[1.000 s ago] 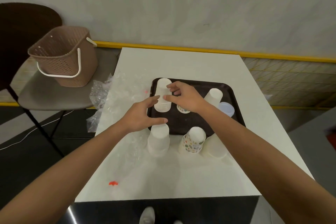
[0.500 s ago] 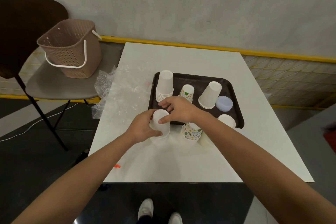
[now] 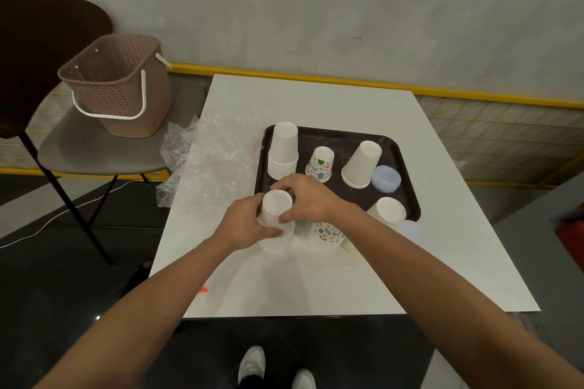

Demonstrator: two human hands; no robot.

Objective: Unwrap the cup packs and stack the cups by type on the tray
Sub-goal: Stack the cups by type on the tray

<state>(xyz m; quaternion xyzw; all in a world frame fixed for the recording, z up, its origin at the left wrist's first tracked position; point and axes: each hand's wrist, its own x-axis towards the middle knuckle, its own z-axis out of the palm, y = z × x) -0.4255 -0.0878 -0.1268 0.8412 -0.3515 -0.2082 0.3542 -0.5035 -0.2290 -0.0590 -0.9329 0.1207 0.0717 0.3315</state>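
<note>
head view: left grip [image 3: 249,224] and right grip [image 3: 311,199] both curl round a white stack [image 3: 276,210] of upturned cups, holding it from either side. it stands on the desk [image 3: 316,281], just beside the near left corner of the tray [image 3: 331,133]. on the tray a taller stack [image 3: 283,148] stands at the far left, a patterned cup [image 3: 320,164] beside it. loose wrap [image 3: 221,151] lies left of the tray.

Matt white paper cups [image 3: 282,148], dark plastic tray [image 3: 341,138], glossy crinkled wrap [image 3: 221,148], perforated plastic basket [image 3: 120,88], smooth table [image 3: 316,98].
</note>
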